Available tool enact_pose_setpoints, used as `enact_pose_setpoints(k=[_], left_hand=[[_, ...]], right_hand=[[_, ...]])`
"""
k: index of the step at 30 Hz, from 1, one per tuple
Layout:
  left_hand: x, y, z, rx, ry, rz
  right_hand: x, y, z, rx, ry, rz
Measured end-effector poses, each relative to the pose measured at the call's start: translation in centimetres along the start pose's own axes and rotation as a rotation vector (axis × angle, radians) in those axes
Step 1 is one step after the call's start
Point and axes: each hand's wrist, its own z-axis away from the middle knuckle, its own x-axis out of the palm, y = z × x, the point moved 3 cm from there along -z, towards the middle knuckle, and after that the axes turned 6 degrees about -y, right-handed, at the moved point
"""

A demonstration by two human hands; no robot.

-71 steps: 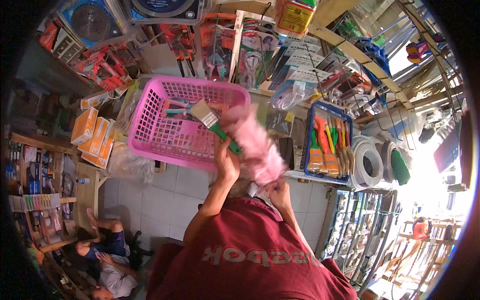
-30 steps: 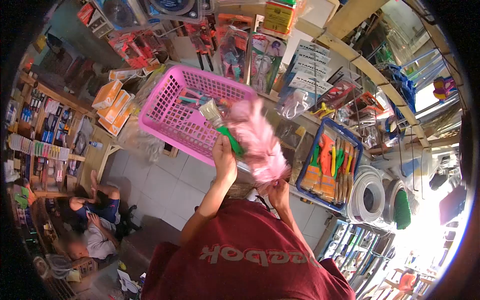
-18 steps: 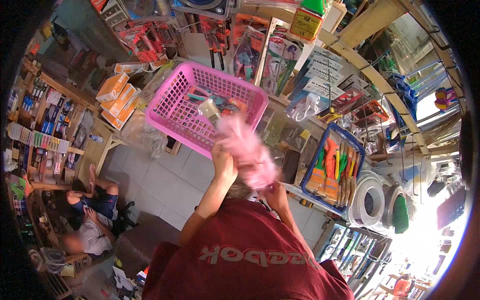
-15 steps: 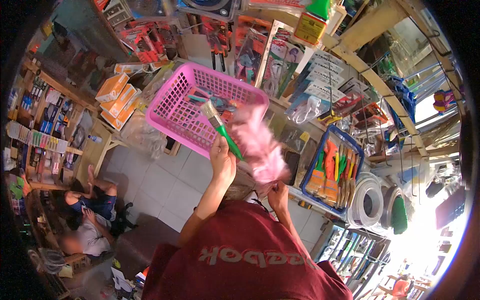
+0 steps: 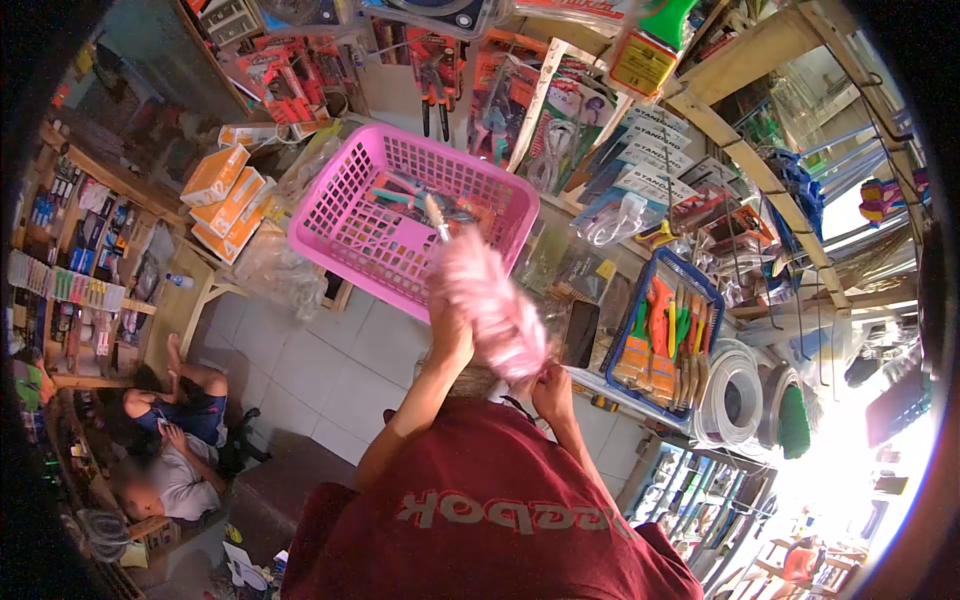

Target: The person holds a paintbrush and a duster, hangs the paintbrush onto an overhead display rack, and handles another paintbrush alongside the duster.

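My left hand [image 5: 452, 335] is closed around a paintbrush [image 5: 436, 212], whose bristles point up over the basket, turned edge-on. The brush's green handle is hidden behind a pink fluffy duster [image 5: 495, 310]. My right hand [image 5: 553, 393] grips the duster at its lower end. Blurred by motion, the duster lies across the brush and partly covers my left fingers. Just beyond both hands stands a pink plastic basket [image 5: 365, 280] with several small tools [image 5: 400, 193] inside.
A blue basket [image 5: 716, 290] of paintbrushes and orange-handled tools sits to the right, beside coiled hose [image 5: 733, 393]. Orange-and-white boxes [image 5: 228, 205] are stacked at left. Packaged tools [image 5: 435, 85] hang ahead. A person [image 5: 190, 465] sits at lower left.
The duster has swept left onto the paintbrush and over my left hand. The brush has turned from flat-on to edge-on, and its green handle is now covered.
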Motion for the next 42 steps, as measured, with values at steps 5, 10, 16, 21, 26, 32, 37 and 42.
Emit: enact_pose_setpoints(k=[5,10,16,21,26,32,37,42], left_hand=[[-1.7,-1.2,0.1,-0.222,0.107,0.153],[-0.9,0.3,-0.5,-0.190,0.159,0.120],[-6.5,-4.1,1.6,0.037,0.279,-0.204],[-3.3,0.0,0.5,-0.177,0.190,0.133],[-4.8,-0.8,0.3,-0.136,0.245,-0.008],[-4.6,-0.5,0.8,-0.107,0.163,0.005],[-2.5,1.4,0.1,-0.140,0.260,0.134],[-3.1,0.7,0.2,-0.132,0.194,0.120]], right_hand=[[1.9,3.2,-0.7,-0.048,0.242,-0.200],[0.9,2.7,-1.1,0.065,0.144,0.016],[1.3,3.3,-1.2,0.069,0.003,0.117],[1.2,2.8,-1.4,-0.005,0.088,0.021],[1.5,4.8,-1.7,0.025,0.115,0.109],[1.0,2.8,-1.6,-0.001,-0.095,0.161],[0.3,2.9,-1.7,0.177,0.119,0.072],[0.6,2.9,-1.3,0.027,-0.046,0.050]])
